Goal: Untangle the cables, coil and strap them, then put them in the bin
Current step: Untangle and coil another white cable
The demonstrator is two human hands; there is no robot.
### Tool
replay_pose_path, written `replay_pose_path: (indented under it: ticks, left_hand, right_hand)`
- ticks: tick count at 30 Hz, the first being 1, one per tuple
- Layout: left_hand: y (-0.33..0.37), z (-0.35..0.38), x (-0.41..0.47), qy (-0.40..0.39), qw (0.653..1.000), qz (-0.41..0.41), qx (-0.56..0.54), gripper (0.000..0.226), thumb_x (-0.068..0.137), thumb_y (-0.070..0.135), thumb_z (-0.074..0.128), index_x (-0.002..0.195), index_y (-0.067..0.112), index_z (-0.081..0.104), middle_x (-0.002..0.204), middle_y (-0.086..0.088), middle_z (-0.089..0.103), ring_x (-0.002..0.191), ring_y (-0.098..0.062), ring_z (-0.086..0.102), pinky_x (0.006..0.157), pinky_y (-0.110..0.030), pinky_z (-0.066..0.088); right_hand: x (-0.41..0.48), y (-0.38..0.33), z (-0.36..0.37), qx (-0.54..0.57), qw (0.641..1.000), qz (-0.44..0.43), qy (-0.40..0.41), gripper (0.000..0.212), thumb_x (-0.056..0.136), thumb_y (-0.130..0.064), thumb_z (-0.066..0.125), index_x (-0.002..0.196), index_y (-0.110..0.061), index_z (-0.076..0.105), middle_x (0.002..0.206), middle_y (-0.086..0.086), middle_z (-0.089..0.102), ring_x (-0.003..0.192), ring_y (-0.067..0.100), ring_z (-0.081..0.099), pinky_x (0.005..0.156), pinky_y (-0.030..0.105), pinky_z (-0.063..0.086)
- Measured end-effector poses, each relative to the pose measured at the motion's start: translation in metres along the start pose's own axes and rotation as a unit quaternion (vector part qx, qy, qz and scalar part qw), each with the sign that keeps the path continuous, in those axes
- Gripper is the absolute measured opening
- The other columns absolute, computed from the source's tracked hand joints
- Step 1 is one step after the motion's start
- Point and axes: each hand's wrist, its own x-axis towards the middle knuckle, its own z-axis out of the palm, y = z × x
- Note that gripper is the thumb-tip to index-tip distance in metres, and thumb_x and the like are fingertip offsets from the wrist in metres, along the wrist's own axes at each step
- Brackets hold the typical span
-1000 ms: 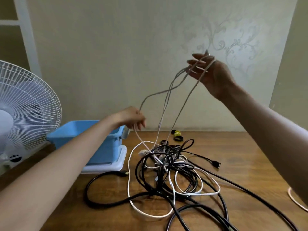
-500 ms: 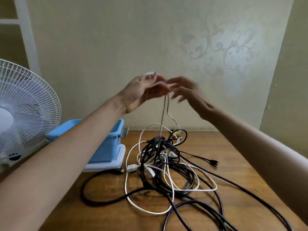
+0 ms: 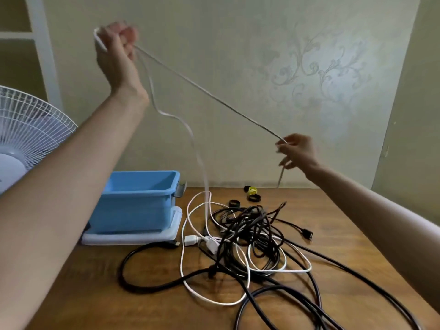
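Note:
A thin white cable [image 3: 209,91] stretches taut through the air between my hands. My left hand [image 3: 117,46] is raised high at the upper left, fingers curled round one end of it. My right hand [image 3: 296,151] is lower on the right and pinches the cable, which runs on down from it. A second strand hangs from my left hand into the tangle of black and white cables [image 3: 247,236] on the wooden table. The blue bin [image 3: 135,201] stands open at the left on a white lid.
Several black straps and a yellow one [image 3: 252,191] lie behind the tangle near the wall. A white fan [image 3: 28,129] stands at the far left. Thick black cables [image 3: 333,303] loop toward the table's front and right edge.
My hands were together at the middle; my left hand has risen up and left with the cable while my right has slid down and right along it, pulling it taut.

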Motion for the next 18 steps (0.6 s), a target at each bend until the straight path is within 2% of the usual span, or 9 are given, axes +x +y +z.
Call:
replay_pose_path:
  ticks: [2,4,5,6,8,11,13,15,18]
  left_hand:
    - [-0.003,-0.018,0.012,0.049,0.998,0.040,0.018,0.027,0.103,0.012,0.034,0.086,0.007,0.055,0.085,-0.009,0.065,0.075,-0.009,0.066,0.076,-0.018,0.047]
    - [-0.010,-0.031,0.012,0.073,0.993,0.047,0.083,0.028,0.102,0.010,0.038,0.080,0.012,0.054,0.081,-0.002,0.065,0.071,-0.005,0.063,0.075,-0.018,0.047]
    - [-0.013,-0.035,0.007,0.065,0.986,0.024,0.150,0.031,0.102,0.013,0.038,0.076,0.015,0.054,0.072,0.006,0.066,0.066,-0.002,0.061,0.071,-0.017,0.047]
    - [-0.018,-0.038,-0.001,0.029,0.976,-0.016,0.216,0.034,0.103,0.017,0.037,0.073,0.018,0.055,0.062,0.012,0.065,0.059,0.000,0.060,0.064,-0.017,0.046]
    - [-0.026,-0.036,-0.030,-0.121,0.934,-0.149,0.302,0.040,0.105,0.022,0.031,0.073,0.016,0.055,0.052,0.013,0.064,0.051,0.002,0.061,0.056,-0.018,0.046]
    - [-0.029,-0.025,-0.080,-0.355,0.806,-0.308,0.360,0.038,0.103,0.027,0.034,0.085,0.009,0.062,0.072,0.005,0.073,0.068,-0.005,0.069,0.072,-0.026,0.052]
    - [-0.035,-0.018,-0.107,-0.485,0.726,-0.320,0.369,0.032,0.099,0.032,0.043,0.102,0.009,0.065,0.101,-0.002,0.072,0.092,-0.010,0.069,0.084,-0.030,0.053]
    - [-0.040,-0.008,-0.135,-0.580,0.670,-0.298,0.353,0.031,0.094,0.034,0.052,0.117,0.014,0.062,0.120,0.001,0.065,0.109,-0.008,0.062,0.091,-0.027,0.052]
    - [-0.051,0.003,-0.167,-0.598,0.671,-0.298,0.321,0.015,0.095,0.028,0.052,0.102,0.019,0.063,0.109,0.003,0.068,0.105,-0.008,0.063,0.091,-0.028,0.049]
  right_hand:
    - [0.008,0.021,-0.016,-0.116,0.993,0.007,0.017,0.022,0.091,-0.017,0.062,0.090,0.004,0.068,0.061,0.009,0.064,0.029,0.001,0.047,0.035,0.019,0.040]
    - [0.008,0.035,-0.029,-0.186,0.981,0.052,-0.036,0.050,0.097,-0.039,0.054,0.068,-0.001,0.070,0.047,0.006,0.062,0.028,0.004,0.044,0.039,0.020,0.037]
    - [0.004,0.035,-0.031,-0.163,0.979,0.088,-0.086,0.060,0.099,-0.045,0.046,0.063,-0.001,0.068,0.046,0.008,0.063,0.029,0.007,0.047,0.037,0.019,0.038]
    - [-0.001,0.031,-0.032,-0.120,0.977,0.118,-0.130,0.064,0.099,-0.047,0.042,0.062,0.000,0.064,0.047,0.011,0.063,0.032,0.011,0.052,0.036,0.018,0.041]
    - [-0.008,0.010,-0.026,-0.012,0.978,0.123,-0.169,0.059,0.098,-0.048,0.040,0.067,-0.001,0.057,0.050,0.014,0.064,0.039,0.018,0.061,0.039,0.022,0.050]
    - [-0.003,-0.037,-0.012,0.168,0.969,0.066,-0.170,0.053,0.098,-0.047,0.038,0.068,-0.004,0.049,0.054,0.016,0.064,0.051,0.024,0.067,0.047,0.029,0.054]
    - [0.002,-0.073,-0.006,0.338,0.921,0.031,-0.191,0.059,0.100,-0.044,0.035,0.060,-0.004,0.049,0.067,0.022,0.068,0.067,0.029,0.071,0.058,0.035,0.057]
    - [0.006,-0.104,-0.005,0.446,0.865,-0.017,-0.230,0.068,0.100,-0.044,0.031,0.050,-0.004,0.052,0.082,0.027,0.070,0.078,0.032,0.072,0.070,0.039,0.059]
    - [0.011,-0.143,-0.013,0.549,0.799,-0.099,-0.222,0.070,0.102,-0.041,0.029,0.050,-0.002,0.056,0.085,0.027,0.069,0.079,0.031,0.070,0.082,0.043,0.057]
